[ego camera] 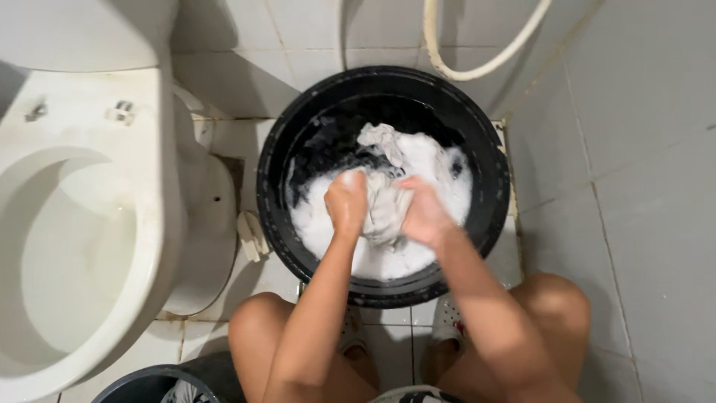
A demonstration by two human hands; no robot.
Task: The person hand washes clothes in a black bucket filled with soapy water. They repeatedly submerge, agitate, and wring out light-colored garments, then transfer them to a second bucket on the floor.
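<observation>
Both hands are closed on a bunched pale cloth point(384, 209): the left hand point(347, 203) and right hand point(424, 213) squeeze it together over a black tub point(272, 157). The tub holds white suds point(321, 224) and dark clothes point(328, 142), so washing looks underway, with rinsing not done. A toilet point(82, 209) stands left on the tiled floor point(641, 224); a hose point(485, 67) loops behind.

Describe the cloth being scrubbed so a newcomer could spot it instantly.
Right of the toilet stands a black tub full of white suds. Over it, the left hand and right hand squeeze a pale grey cloth, duller than the foam, wrinkled.
</observation>
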